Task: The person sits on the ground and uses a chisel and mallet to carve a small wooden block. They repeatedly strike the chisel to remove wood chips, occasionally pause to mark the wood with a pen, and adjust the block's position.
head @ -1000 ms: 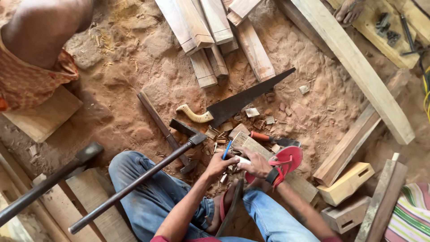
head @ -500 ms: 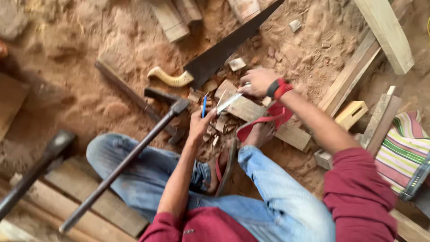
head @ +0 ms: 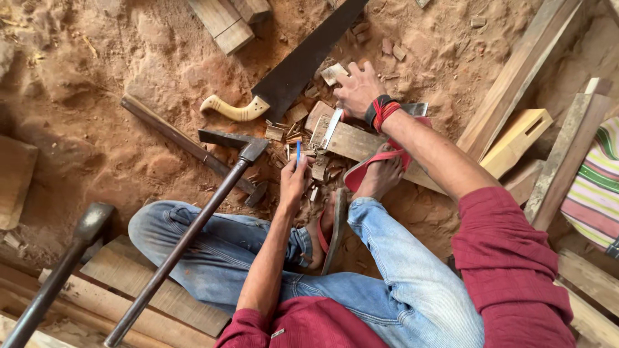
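Left hand (head: 293, 182) pinches a blue pencil (head: 298, 152); right hand (head: 358, 89), fingers spread, seemingly presses a wooden block (head: 351, 140).

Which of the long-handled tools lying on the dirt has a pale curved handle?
The dark-bladed handsaw, above the hands. Its cream curved grip sets it apart from the straight dark-handled hammer and the straight-handled adze.

Left hand (head: 293, 183) closed, right hand (head: 358, 87) spread
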